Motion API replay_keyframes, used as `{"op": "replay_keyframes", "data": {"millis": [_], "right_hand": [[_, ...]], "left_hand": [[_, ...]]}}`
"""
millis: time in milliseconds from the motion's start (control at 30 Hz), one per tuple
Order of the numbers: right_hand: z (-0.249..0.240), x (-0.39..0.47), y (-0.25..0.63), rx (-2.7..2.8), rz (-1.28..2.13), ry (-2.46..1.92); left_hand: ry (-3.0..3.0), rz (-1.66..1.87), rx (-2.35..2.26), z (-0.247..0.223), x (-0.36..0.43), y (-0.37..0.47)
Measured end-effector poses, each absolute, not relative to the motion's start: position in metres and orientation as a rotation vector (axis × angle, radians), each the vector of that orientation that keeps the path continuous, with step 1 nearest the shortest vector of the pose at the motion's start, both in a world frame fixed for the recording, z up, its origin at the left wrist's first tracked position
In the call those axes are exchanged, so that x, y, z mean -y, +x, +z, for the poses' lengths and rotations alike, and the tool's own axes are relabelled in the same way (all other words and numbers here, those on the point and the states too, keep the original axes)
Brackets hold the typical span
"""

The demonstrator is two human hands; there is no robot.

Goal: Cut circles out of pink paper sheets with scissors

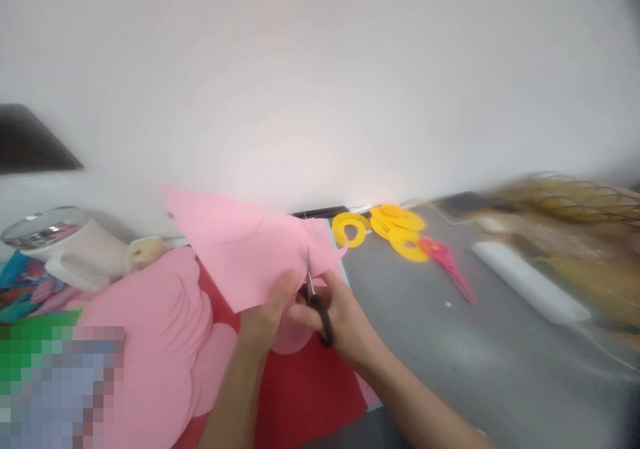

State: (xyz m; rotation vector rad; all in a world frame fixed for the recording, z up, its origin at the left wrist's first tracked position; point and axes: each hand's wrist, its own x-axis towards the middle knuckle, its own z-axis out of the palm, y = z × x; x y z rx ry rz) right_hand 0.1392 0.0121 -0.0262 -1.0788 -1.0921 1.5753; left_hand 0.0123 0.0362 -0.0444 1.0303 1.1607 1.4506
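The pink sheet (250, 242), thin and floppy, likely creases easily, so an edge grip suits; it's above red paper (310, 395). The left hand (270, 315) pinches its edge; the right (345, 315) is curled round black-handled scissors (326, 322).

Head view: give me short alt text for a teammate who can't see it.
The right hand holds black-handled scissors against a pink sheet gripped by the left hand, above a red sheet. Overlapping pink cutouts lie left; yellow rings and pink scissors lie right, on a grey table.
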Motion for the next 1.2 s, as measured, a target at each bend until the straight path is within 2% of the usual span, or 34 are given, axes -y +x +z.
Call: {"op": "replay_keyframes", "data": {"millis": [1200], "right_hand": [[-0.0267,-0.0136,0.1399,1.101,1.547,-1.142]], "left_hand": [[1.158,1.474,-1.036,-0.0469,-0.0383,0.0080]]}}
